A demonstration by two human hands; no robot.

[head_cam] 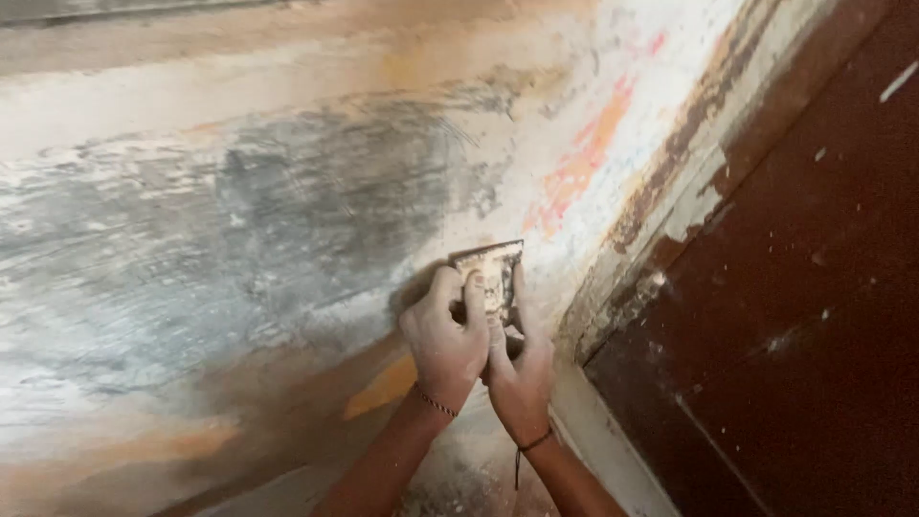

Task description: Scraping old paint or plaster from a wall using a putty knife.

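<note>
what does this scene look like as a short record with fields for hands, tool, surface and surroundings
left hand: left hand grips the small flat-bladed scraper from the left, thin cord bracelet at the wrist
right hand: right hand clasps the same scraper from the right, dark cord at the wrist
tool: blade edge pressed against the wall
surface: worn plaster wall, grey, white and orange patches
surroundings: dark reddish-brown wooden door to the right, with a pale, flaking painted frame
</note>
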